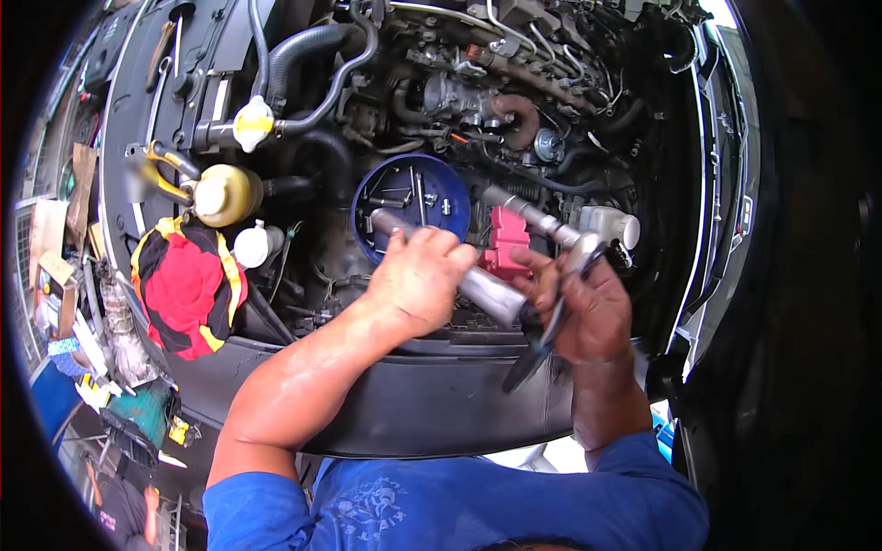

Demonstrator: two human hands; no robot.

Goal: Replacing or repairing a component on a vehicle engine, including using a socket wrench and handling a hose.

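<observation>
My left hand (418, 275) is closed around a silver metal tube (491, 296), which slants down to the right over the engine bay. In my right hand (593, 308) is a ratchet wrench (588, 246) with a dark handle, gripped near its head and blurred by motion. A silver extension with a socket (514, 204) points from the ratchet up to the left. Beneath my left hand a blue bowl (357, 220) holds several metal sockets and tools. A red plastic cover (505, 241) sits between the two hands.
The engine (478, 96) fills the far side. At left are a yellowed reservoir (220, 195), yellow-handled pliers (170, 170) and a red and black cloth (191, 289). A white-capped reservoir (611, 225) stands at right. Another person (124, 505) is at lower left.
</observation>
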